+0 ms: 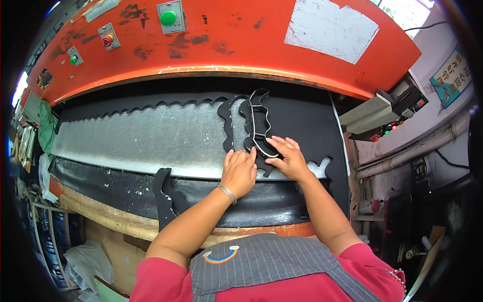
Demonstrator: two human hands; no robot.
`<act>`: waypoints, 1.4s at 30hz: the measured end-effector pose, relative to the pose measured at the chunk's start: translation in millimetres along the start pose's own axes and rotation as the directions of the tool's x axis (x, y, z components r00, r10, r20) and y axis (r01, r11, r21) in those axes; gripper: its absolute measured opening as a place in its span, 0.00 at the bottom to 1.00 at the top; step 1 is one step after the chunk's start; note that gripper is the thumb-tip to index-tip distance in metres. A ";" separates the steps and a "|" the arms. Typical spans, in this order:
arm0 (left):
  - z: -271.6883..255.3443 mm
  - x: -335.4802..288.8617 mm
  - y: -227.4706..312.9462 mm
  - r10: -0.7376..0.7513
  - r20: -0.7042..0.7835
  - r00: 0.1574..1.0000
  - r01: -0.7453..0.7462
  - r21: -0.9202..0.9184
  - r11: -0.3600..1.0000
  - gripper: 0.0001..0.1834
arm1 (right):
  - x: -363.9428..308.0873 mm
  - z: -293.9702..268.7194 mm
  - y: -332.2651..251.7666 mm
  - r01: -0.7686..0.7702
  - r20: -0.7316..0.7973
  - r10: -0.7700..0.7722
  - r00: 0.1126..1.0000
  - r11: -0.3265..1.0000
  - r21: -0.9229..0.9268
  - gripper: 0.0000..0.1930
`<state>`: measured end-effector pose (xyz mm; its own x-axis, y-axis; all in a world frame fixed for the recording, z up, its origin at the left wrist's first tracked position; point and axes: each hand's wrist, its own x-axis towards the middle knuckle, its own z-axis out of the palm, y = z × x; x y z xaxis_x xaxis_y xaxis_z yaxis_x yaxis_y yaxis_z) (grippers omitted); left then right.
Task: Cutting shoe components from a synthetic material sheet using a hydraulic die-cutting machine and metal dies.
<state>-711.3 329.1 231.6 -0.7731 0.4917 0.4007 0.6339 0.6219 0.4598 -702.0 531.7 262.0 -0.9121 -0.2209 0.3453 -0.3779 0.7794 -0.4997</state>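
A cutting die (267,120), a curved metal band shaped like a shoe sole with cross braces, rests on a black sheet (307,116) that looks like foam or rubber. My right hand (290,160) grips its near end, thumb on the near side and fingers over the right rim. My left hand (238,172) lies just left of that end, fingers stretched forward, the index fingertip at the die's lower left edge. A metal bangle (227,194) circles the left wrist. Scalloped cut edges of the sheet border the bare metal plate (151,133) to the left.
An orange press beam (226,45) with a green button (168,18) and a red knob (107,40) spans the far side. A narrow black offcut (163,199) hangs over the near ledge. At right sits a control box (402,103). White plastic bags (90,264) lie lower left.
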 end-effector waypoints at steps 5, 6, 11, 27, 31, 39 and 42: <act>-19.0 -0.8 -0.8 -0.032 0.115 0.993 0.035 -0.026 0.999 0.27 | 0.2 1.9 -4.0 -0.032 0.008 0.032 0.999 0.999 0.005 0.30; -31.4 -3.1 -1.8 -0.020 0.202 0.979 0.030 -0.047 0.998 0.29 | 0.8 2.2 -3.2 -0.034 0.015 0.034 0.999 0.999 -0.004 0.30; -143.1 -26.1 -27.1 -0.194 0.359 0.913 0.111 0.240 0.965 0.38 | 3.4 -4.7 0.7 -0.082 0.022 0.083 0.996 0.996 -0.039 0.32; -221.1 -3.2 -192.7 -0.362 -0.437 0.824 0.381 -0.045 0.923 0.41 | 122.4 -48.2 -82.8 0.139 -0.260 -0.102 0.960 0.982 0.131 0.17; -277.0 99.2 -230.6 -0.332 -0.810 0.483 0.288 -0.211 0.934 0.35 | 188.5 -19.7 -118.1 0.388 -0.201 -0.367 0.908 0.918 0.077 0.15; -296.0 129.3 -254.5 0.293 -0.796 0.530 0.020 0.357 0.934 0.20 | 242.8 -12.1 -151.4 0.447 -0.272 -0.440 0.856 0.894 -0.039 0.16; -338.4 104.1 -264.7 0.298 -0.721 0.626 0.042 0.413 0.910 0.28 | 257.7 -15.1 -156.9 0.432 -0.363 -0.425 0.830 0.900 -0.065 0.16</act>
<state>-951.7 9.4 419.7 -0.2782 0.0538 0.9590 0.5345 0.8382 0.1080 -875.4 361.4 441.3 -0.5386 -0.3014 0.7868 -0.7235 0.6441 -0.2485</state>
